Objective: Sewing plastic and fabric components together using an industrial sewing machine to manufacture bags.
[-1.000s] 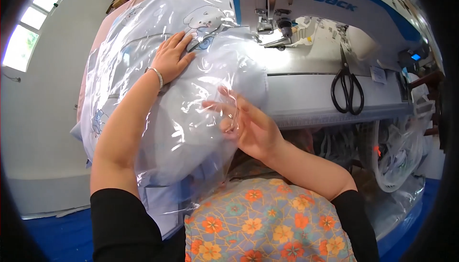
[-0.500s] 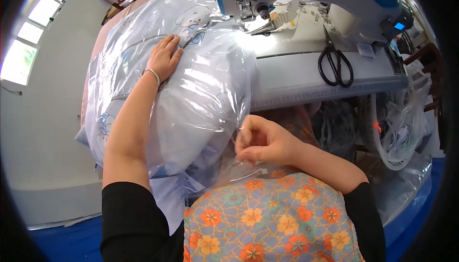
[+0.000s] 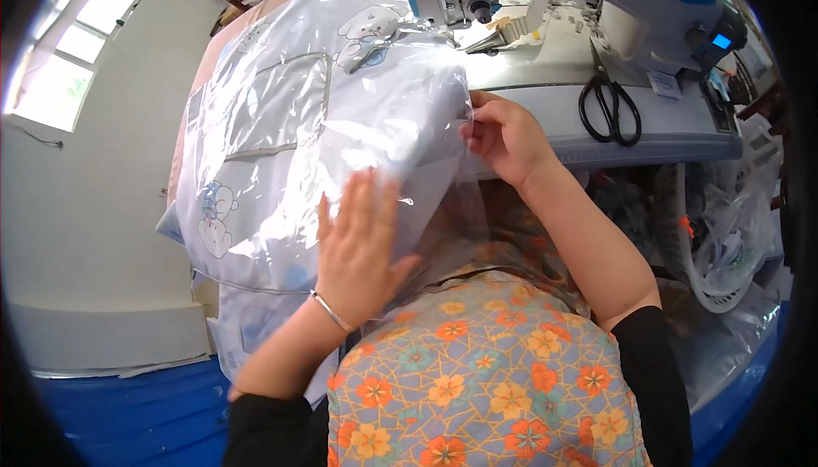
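Wall (image 3: pixel 141 203): pale, with a bright window (image 3: pixel 60 88) to the left and a blue floor (image 3: pixel 128 416) below.
Worktop (image 3: pixel 545 118): sewing machine (image 3: pixel 630 2) along the far edge; black scissors (image 3: pixel 601 82) toward the front edge, right of the hands.
Cloth (image 3: pixel 366 96): pale, printed with cartoon animals, under clear plastic (image 3: pixel 456 203); covers the worktop's left side and hangs over its front edge.
Left hand (image 3: pixel 358 250): fingers straight and fairly close, thumb spread wide, over the cloth's near part; blurred, so I cannot tell whether it touches.
Right hand (image 3: pixel 507 139): thumb and fingers drawn together, seemingly pinching the plastic's right side, by the worktop's front edge.
Step in hand: probably straightening the plastic around the cloth.
Next move: I'd judge it calls for a steady right-hand pinch and a flat left palm against the wrinkles.
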